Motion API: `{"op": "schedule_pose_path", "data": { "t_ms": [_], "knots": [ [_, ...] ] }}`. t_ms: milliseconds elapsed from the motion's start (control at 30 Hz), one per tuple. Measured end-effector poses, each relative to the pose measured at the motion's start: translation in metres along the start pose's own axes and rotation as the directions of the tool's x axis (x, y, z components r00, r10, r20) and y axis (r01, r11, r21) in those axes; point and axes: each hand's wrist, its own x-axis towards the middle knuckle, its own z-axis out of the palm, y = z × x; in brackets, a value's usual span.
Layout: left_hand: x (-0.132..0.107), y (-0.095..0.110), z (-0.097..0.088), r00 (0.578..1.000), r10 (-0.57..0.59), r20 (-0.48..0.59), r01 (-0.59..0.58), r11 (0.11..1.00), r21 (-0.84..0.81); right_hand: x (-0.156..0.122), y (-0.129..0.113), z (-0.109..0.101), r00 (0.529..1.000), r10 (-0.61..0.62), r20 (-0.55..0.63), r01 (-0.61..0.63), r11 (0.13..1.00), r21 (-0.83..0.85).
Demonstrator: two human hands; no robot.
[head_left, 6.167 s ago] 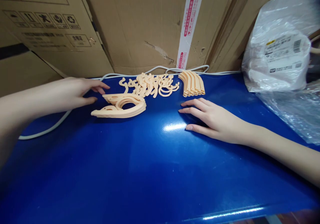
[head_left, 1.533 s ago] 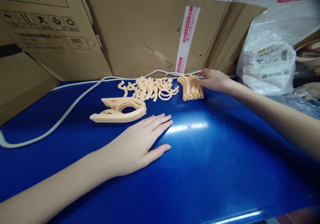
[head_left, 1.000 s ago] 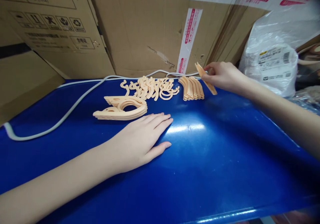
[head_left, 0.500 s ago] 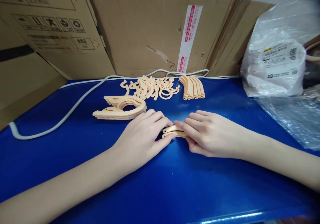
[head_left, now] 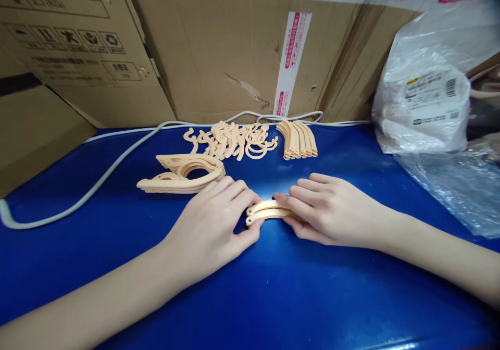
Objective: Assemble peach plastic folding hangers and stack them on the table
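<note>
Two curved beige plastic hanger arms (head_left: 269,212) lie side by side between my hands, with holes showing at their left ends. My left hand (head_left: 219,217) pinches those ends between thumb and fingers. My right hand (head_left: 326,209) is closed around the other end, which its fingers hide. Just beyond my left hand lies a stack of beige hanger bodies (head_left: 179,186) with round openings. Farther back are a loose pile of beige hooks (head_left: 230,139) and, to its right, a row of several more curved arms (head_left: 297,139).
The work surface is a glossy blue table (head_left: 250,298). A white cable (head_left: 117,170) runs along its back and left. Cardboard boxes (head_left: 219,42) wall off the rear and left. A clear plastic bag (head_left: 425,100) with a labelled white item stands at the back right.
The two arms have shifted slightly left and their left ends stand a little farther apart. My left hand has moved left with them, so more of their length shows. The view has shifted slightly.
</note>
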Motion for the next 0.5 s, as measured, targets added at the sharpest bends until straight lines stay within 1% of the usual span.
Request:
{"op": "schedule_pose_path", "data": {
  "t_ms": [133,333,500],
  "knots": [
    [-0.0007,-0.0026,-0.0007,1.000,0.023,-0.017,-0.021,0.998,0.064,-0.0018,0.0047,-0.0001,1.000,0.009,0.008,-0.009,1.000,-0.010],
    [-0.0012,-0.0028,0.0009,1.000,0.027,-0.008,-0.026,0.989,0.146,-0.0043,0.0080,0.0023,1.000,0.015,0.005,-0.015,0.999,0.039],
    [-0.0038,-0.0024,0.0011,0.999,0.050,-0.006,-0.048,0.990,0.133,-0.0033,0.0063,0.0037,1.000,0.005,-0.006,-0.005,0.998,0.065]
  ]
}}
